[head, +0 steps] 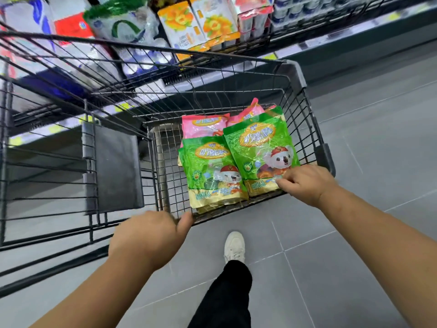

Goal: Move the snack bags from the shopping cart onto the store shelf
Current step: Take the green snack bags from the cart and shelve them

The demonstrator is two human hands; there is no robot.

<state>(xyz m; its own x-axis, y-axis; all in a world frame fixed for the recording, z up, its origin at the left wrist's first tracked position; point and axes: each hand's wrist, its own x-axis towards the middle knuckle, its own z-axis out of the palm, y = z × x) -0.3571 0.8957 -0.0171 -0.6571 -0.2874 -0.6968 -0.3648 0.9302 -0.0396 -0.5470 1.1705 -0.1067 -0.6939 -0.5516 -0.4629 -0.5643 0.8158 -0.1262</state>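
Wire cart (298, 76) stands on the grey tiled floor (354, 233), close beside the shelf (378, 24). Cart bottom carries overlapping bags: one green bag (212, 171) front left, a second green bag (260, 147) touching it on the right, and pink bags (203, 125) behind, partly covered. Shelf carries orange bags (182, 24) and a white-green pack (123, 22) to their left. Remaining stock too blurred to identify.

A grey tiled floor (354, 233) ran under everything, crossed by pale grout lines. One white shoe (234, 247) stood flat on it, below a black trouser leg (227, 294). At the top, orange-and-white fruit packs (198, 22) sat beside a clear bag with green trim (123, 22) and a blurred red-and-white pack (73, 24). Multipacks of white cups (295, 8) stood farther right.
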